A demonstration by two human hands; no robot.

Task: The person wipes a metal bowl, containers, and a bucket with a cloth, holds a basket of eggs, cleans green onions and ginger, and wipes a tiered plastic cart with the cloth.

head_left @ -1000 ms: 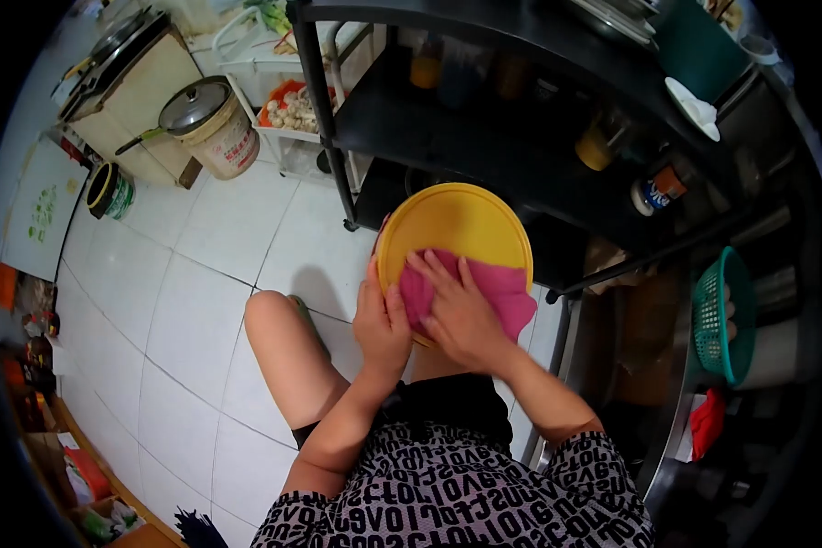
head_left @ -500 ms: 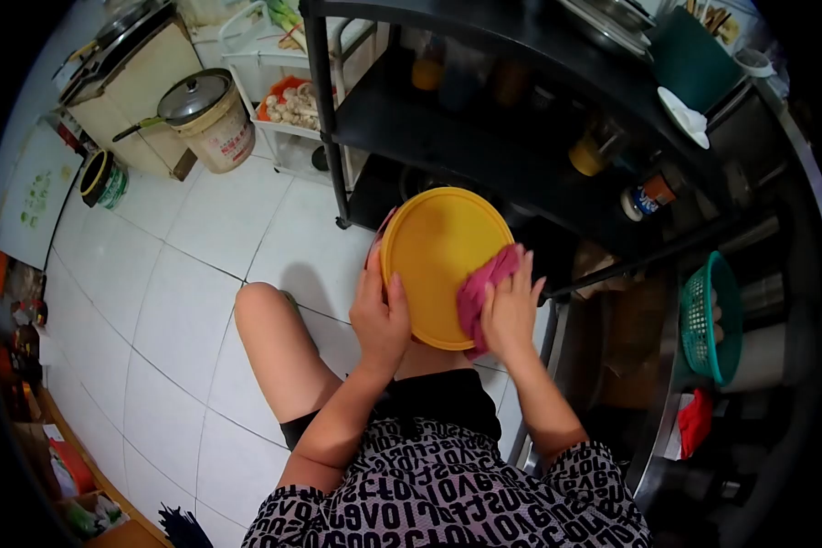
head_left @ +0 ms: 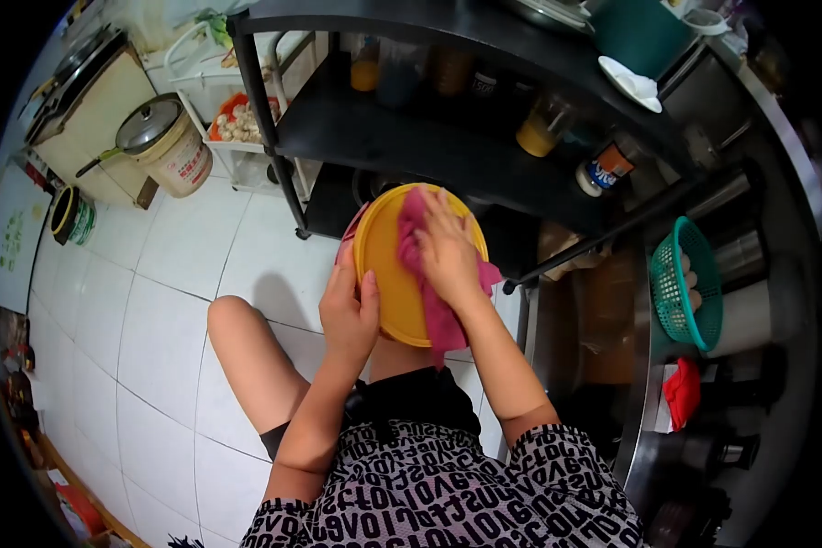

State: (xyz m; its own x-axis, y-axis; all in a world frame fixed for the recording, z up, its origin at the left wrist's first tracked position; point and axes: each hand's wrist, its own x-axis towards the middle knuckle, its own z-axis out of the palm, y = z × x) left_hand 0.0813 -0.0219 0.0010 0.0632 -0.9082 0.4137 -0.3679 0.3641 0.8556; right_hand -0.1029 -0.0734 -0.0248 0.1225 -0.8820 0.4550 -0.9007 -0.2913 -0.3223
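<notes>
A round container with a flat yellow lid (head_left: 384, 274) is tilted toward me above my lap; a strip of its pinkish side shows at the left, and the rest is hidden under the lid. My left hand (head_left: 349, 306) grips its left edge, thumb on the rim and fingers round the side. Under my right hand (head_left: 447, 256) a pink cloth (head_left: 440, 324) lies bunched against the lid's upper right part. The right fingers press the cloth flat and are slightly blurred. One end of the cloth hangs over the lower rim.
A black shelf rack (head_left: 384, 137) with jars stands just ahead. To the right are a green basket (head_left: 671, 292) and a red cloth (head_left: 681, 393). A lidded bucket (head_left: 178, 160) and a white cart (head_left: 187, 87) stand at the left on white floor tiles (head_left: 164, 310).
My right hand has slid the pink cloth from the lid's right edge up and left across its surface. My left hand keeps its hold. The whole view has shifted a little.
</notes>
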